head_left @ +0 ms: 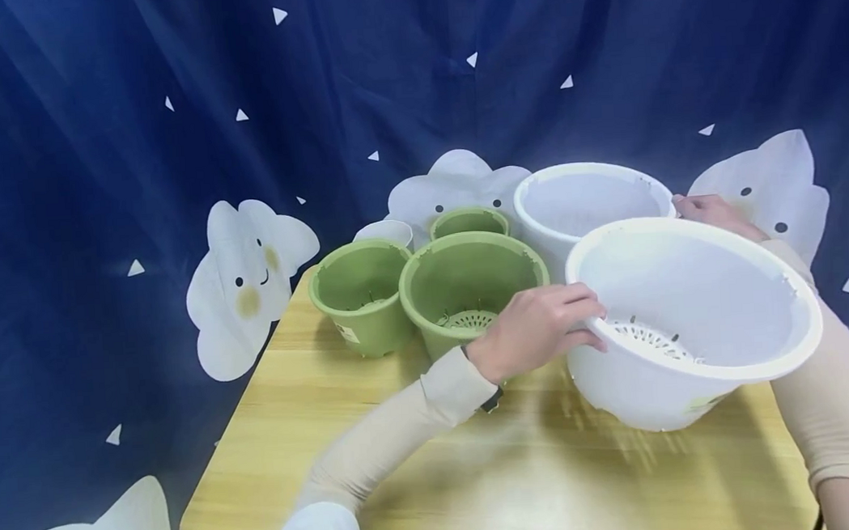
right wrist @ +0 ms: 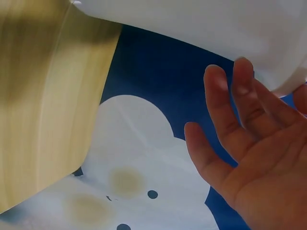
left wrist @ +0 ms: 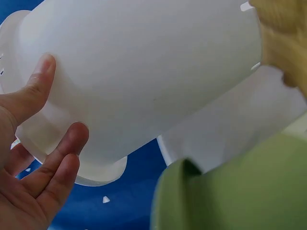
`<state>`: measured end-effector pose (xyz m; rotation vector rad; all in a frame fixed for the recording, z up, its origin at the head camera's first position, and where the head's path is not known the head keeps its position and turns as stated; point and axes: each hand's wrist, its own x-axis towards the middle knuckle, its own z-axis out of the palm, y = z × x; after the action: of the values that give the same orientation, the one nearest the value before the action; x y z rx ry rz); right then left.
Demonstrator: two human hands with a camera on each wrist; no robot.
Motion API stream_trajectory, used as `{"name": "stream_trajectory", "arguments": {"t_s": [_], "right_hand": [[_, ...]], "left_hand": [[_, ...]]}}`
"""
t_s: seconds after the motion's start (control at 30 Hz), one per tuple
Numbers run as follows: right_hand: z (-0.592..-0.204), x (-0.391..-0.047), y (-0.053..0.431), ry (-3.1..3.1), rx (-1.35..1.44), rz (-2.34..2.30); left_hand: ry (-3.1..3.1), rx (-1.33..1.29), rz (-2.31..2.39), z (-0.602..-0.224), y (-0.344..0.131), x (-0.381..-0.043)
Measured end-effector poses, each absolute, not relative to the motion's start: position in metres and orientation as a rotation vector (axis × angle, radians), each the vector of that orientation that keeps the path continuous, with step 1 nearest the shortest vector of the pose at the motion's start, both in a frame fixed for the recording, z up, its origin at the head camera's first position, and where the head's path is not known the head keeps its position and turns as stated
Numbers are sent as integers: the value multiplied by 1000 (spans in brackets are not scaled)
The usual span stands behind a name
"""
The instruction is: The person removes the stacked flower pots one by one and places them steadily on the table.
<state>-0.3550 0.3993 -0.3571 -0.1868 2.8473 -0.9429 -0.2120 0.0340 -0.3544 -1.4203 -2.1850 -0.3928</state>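
Observation:
A large white plastic plant pot (head_left: 636,390) with a slotted base tilts toward me over the right of the table. My left hand (head_left: 538,327) grips its left rim, the thumb (left wrist: 41,84) lying along the outer wall in the left wrist view. Behind it stands a second big white pot (head_left: 549,245), partly hidden. At that back pot's right rim is my right hand (head_left: 716,213). In the right wrist view its thumb and forefinger pinch the rim, while the other fingers (right wrist: 220,110) extend beside the wall.
A large green pot (head_left: 436,341) stands beside my left wrist. A smaller green pot (head_left: 362,325) with a label is left of it; another green pot (head_left: 469,220) and a small white pot (head_left: 386,233) are behind. The wooden table (head_left: 276,460) meets a blue cloud-print curtain (head_left: 383,73).

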Motion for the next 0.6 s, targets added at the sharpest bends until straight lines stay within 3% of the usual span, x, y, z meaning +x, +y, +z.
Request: {"name": "stream_trajectory", "arguments": {"t_s": [0.23, 0.6], "right_hand": [[-373, -366, 405, 2863, -189, -959], [-366, -370, 401, 2869, -189, -895]], "left_hand": [[-2239, -1423, -406, -378, 28, -207], [-2247, -1409, -331, -405, 23, -205]]}}
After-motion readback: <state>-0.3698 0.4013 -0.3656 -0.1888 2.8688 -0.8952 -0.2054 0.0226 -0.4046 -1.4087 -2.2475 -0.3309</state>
